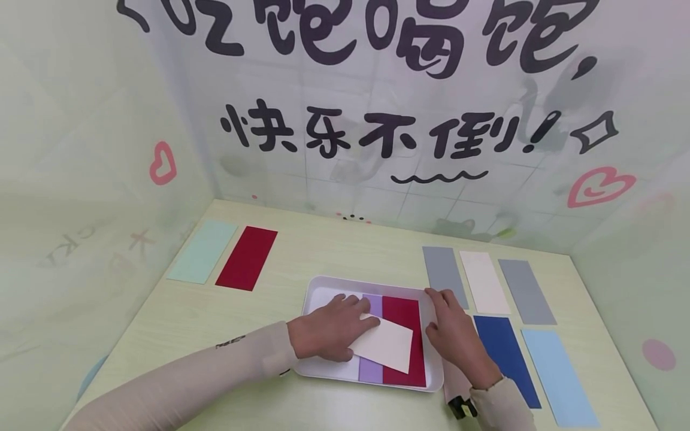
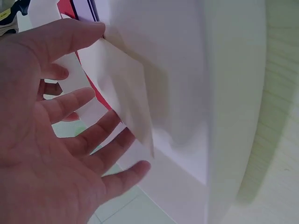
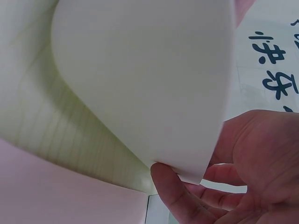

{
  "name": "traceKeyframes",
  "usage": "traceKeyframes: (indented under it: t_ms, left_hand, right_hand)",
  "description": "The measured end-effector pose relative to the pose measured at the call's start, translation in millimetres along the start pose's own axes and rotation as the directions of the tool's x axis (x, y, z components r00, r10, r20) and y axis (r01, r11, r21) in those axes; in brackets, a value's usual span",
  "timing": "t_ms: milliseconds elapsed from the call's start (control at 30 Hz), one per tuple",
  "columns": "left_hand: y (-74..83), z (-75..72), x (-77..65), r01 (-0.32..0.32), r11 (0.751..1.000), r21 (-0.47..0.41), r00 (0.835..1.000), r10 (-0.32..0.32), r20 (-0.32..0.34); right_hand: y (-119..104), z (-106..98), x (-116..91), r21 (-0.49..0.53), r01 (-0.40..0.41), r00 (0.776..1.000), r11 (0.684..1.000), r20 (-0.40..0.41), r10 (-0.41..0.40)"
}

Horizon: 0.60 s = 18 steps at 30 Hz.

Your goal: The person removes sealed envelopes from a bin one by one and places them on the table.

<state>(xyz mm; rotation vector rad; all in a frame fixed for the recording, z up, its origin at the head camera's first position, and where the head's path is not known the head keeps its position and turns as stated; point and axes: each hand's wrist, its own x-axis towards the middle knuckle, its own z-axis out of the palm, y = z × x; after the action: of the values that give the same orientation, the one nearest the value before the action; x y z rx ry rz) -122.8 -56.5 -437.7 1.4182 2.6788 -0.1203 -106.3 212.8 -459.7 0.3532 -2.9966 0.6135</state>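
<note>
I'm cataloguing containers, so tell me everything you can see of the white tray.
The white tray is a shallow rectangle with rounded corners and low raised walls, smooth as if plastic. It sits open side up on the table, long sides running roughly left to right in the head view. Inside, a lavender card lies next to a red card, both partly covered by a cream card. The right hand grips its right end near the far corner.
</note>
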Motion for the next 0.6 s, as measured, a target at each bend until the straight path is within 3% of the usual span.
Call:
traceKeyframes:
  t_ms: [267,600]
  left_hand:
    - [-2.3,-5.3,0.4,-0.031,0.996,-0.084,0.999,0.029,-0.02]
    - [-5.1,-10.8,-2.9,-0.051,0.998,-0.043,0.996,0.048,-0.081]
  right_hand:
    - [0.6,0.6,1.0,-0.001,0.01,1.0,1.0,-0.002,-0.01]
    - [2.1,2.3,1.3,-0.016,0.014,1.0,1.0,0.003,-0.014]
